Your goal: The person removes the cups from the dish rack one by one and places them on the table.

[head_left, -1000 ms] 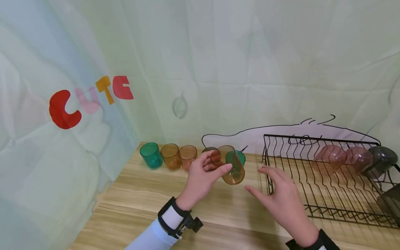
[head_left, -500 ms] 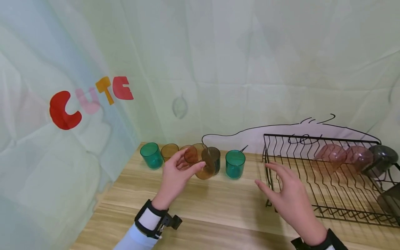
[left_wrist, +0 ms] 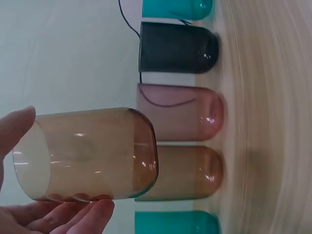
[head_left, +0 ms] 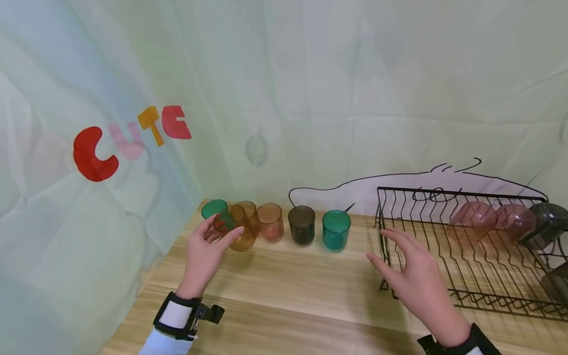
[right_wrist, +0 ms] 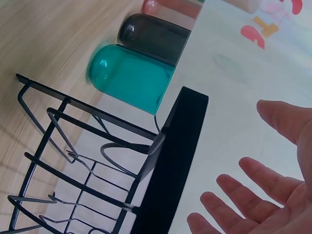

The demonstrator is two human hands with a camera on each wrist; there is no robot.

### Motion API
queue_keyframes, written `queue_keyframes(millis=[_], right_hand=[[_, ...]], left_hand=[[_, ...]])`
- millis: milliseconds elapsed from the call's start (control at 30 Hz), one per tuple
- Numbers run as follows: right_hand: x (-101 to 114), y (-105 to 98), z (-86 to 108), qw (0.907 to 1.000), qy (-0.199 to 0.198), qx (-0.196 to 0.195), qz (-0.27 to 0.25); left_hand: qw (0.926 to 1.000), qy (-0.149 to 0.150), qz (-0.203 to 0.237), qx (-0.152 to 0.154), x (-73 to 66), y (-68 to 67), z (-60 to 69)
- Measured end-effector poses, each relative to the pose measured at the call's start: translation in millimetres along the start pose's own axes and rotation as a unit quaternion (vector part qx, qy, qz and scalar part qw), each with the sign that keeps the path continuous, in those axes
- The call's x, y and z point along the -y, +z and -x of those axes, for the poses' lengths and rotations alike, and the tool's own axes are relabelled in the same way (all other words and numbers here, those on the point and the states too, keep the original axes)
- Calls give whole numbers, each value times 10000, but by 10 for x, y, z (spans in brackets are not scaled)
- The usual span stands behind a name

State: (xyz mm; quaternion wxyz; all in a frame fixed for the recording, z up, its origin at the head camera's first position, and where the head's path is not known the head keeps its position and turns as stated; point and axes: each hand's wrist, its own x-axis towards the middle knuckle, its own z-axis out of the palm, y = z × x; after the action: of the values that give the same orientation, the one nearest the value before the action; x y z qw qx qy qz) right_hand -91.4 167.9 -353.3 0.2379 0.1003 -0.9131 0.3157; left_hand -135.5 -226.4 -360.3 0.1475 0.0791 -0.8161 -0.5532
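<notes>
My left hand (head_left: 205, 254) grips an amber glass (left_wrist: 92, 153) between thumb and fingers, raised in front of the row's left end. Behind it in the head view stand a teal glass (head_left: 212, 208) and another amber glass (head_left: 249, 209), both partly covered. Farther right along the row come a pink glass (head_left: 270, 223), a dark grey glass (head_left: 302, 226) and a second teal glass (head_left: 336, 230), all upright. My right hand (head_left: 419, 278) holds nothing; its fingers are spread apart at the left end of the black wire rack (head_left: 426, 291).
At the rack's right side lie pink glasses (head_left: 477, 219) and a dark glass (head_left: 548, 222), turned over. A dark object (head_left: 556, 283) is cut off at the right edge. A printed cloth (head_left: 310, 98) hangs behind the wooden table (head_left: 284, 301).
My left hand has carried the amber glass leftward, from in front of the dark and right teal glasses to the row's left end. The right hand has shifted slightly right.
</notes>
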Motion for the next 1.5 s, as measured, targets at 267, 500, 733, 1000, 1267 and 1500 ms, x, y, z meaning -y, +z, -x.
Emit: queue_keyframes(millis=[267, 500, 733, 1000, 1267, 1500], right_hand=[[-30, 5, 10, 10000, -67, 21, -60], [-53, 3, 13, 9999, -112, -74, 20], [-65, -2, 13, 9999, -68, 2, 92], [-78, 11, 10, 9999, -85, -3, 133], [-67, -17, -2, 9999, -105, -9, 136], [-60, -117, -52, 9997, -101, -68, 203]], left_hand=[[9980, -405, -341, -348, 244, -168, -44], [9939, -660, -717, -508, 459, -234, -86], [9915, -739, -883, -605, 638, -237, -111], [9901, -733, -835, -858, 766, -225, -151], [9904, -784, -601, -966, 802, -216, -176], [9890, -854, -781, -918, 687, -236, -168]])
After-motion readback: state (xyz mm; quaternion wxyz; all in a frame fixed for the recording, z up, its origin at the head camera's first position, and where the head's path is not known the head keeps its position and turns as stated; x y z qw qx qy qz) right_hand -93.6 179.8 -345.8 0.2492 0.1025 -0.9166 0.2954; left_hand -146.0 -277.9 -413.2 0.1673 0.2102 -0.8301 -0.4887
